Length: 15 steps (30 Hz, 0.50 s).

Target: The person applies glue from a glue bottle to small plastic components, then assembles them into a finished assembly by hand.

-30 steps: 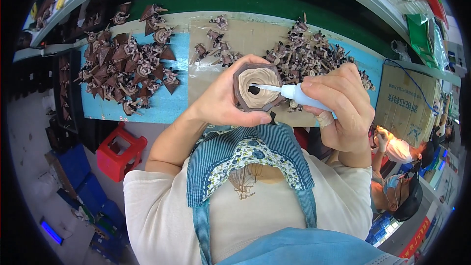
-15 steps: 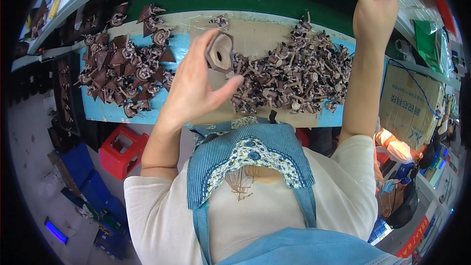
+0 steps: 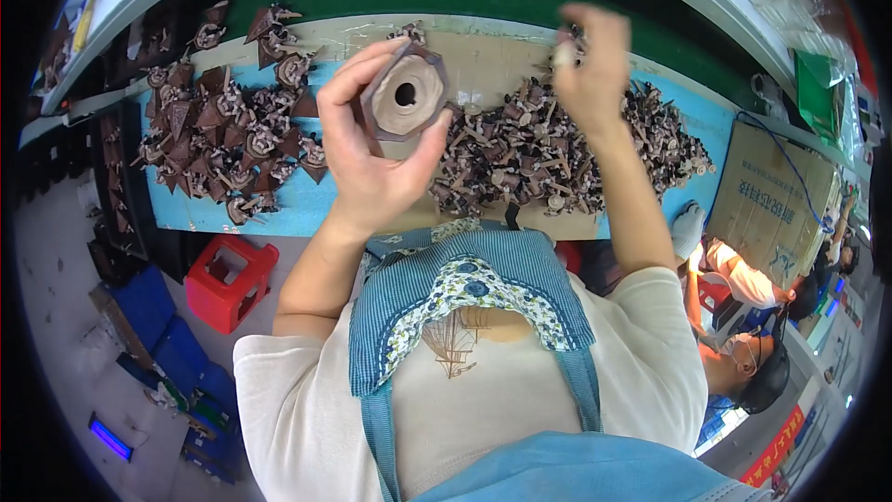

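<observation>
My left hand (image 3: 372, 121) is wrapped round a brown, many-sided hollow piece (image 3: 409, 93). Its lighter, dished face is turned up, with a dark round hole in the middle. Over the far part of a large heap of small brown, cream and black figurine-like pieces (image 3: 530, 158) is my right hand (image 3: 595, 65). Its fingers are bent and blurred, and whether they hold anything is unclear. To the left lies a second heap of bigger pieces with pointed dark-brown parts (image 3: 214, 130). One small piece (image 3: 409, 33) lies just beyond the held one.
Cardboard (image 3: 478, 56) covers part of the blue tabletop (image 3: 177, 214). A shelf edge (image 3: 186, 14) curves across the far side. A red stool (image 3: 232, 284) stands below at left; a cardboard box (image 3: 771, 195) is at right. Another person (image 3: 743, 358) is at lower right.
My right hand has come down and left from the upper right shelf to above the heap. My left hand has shifted slightly left, tilting the hollow piece so its hole shows more fully.
</observation>
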{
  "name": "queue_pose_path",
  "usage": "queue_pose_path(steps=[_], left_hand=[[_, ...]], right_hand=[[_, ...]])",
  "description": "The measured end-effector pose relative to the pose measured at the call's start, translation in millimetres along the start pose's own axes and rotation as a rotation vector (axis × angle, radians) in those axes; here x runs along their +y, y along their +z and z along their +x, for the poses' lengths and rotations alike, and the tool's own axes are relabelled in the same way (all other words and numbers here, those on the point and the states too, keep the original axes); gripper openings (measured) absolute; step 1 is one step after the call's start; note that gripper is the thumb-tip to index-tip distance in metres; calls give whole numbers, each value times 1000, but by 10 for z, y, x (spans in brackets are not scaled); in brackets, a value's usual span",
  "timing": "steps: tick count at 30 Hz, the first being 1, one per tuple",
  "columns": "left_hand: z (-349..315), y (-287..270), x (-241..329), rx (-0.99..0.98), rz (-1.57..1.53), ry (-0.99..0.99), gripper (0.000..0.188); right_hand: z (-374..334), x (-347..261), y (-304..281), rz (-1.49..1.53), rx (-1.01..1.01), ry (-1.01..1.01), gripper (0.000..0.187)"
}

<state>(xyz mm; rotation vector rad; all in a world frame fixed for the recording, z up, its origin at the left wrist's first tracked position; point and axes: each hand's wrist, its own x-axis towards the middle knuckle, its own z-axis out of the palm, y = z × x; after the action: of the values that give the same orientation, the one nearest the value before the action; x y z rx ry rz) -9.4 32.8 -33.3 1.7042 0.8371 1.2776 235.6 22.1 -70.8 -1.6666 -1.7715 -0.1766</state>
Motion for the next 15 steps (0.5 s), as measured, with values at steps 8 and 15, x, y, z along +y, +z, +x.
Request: queue_pose_path(steps=[8, 15], left_hand=[[77, 276, -85, 111, -120, 183, 64], [103, 289, -54, 154, -175, 258, 73]], right_hand=[[-1179, 472, 761, -335, -846, 109, 54], [-1107, 482, 619, -181, -926, 280, 43]])
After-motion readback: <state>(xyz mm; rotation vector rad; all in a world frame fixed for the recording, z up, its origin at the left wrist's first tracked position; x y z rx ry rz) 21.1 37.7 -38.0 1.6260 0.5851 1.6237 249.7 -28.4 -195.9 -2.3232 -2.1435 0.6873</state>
